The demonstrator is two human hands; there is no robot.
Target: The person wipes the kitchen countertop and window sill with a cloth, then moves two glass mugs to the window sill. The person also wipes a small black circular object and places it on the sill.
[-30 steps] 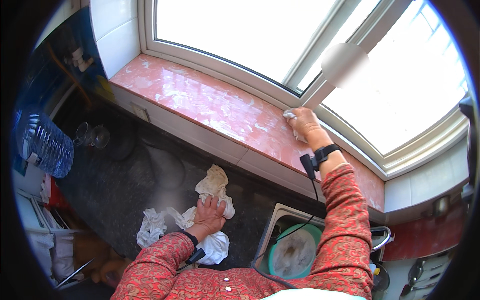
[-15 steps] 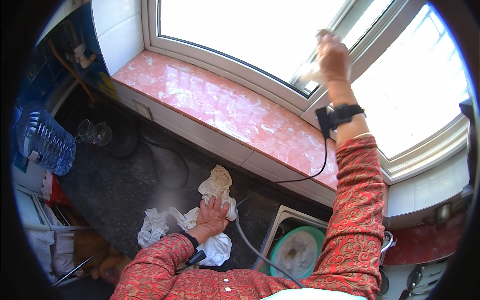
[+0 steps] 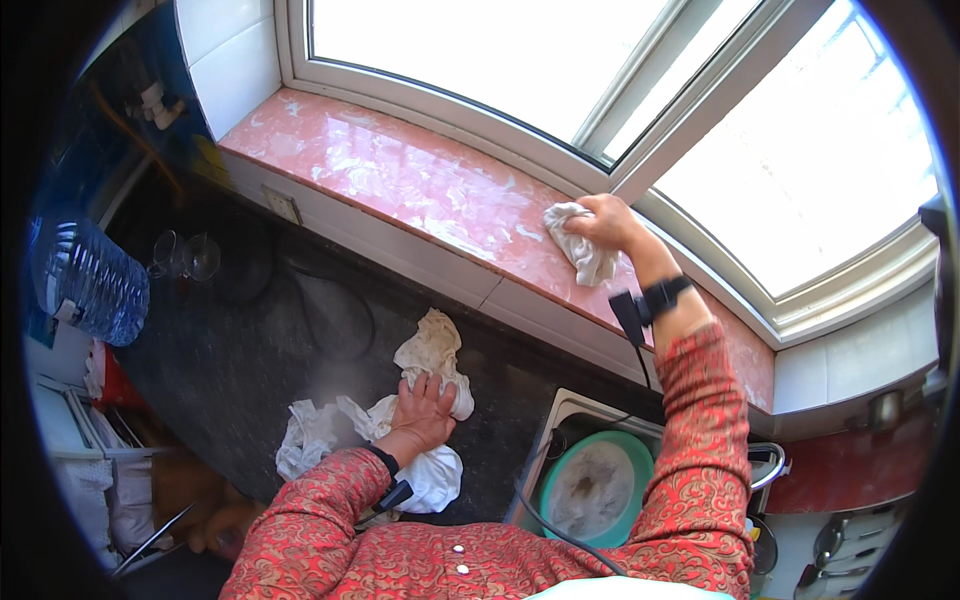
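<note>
White cloth bunched in R hand: fingers closed on its top edge, loose part spread below-left of hand, on or just over pink sill; edge grip prob. leaves most fabric free to lie flat. Frame just beyond knuckles. L hand palm down, fingers spread, atop rags on dark counter, not visibly gripping; likely a prop for the other's long reach. Green tub w/ cloudy water in sink, right of L hand, presumably so drips stay contained.
</note>
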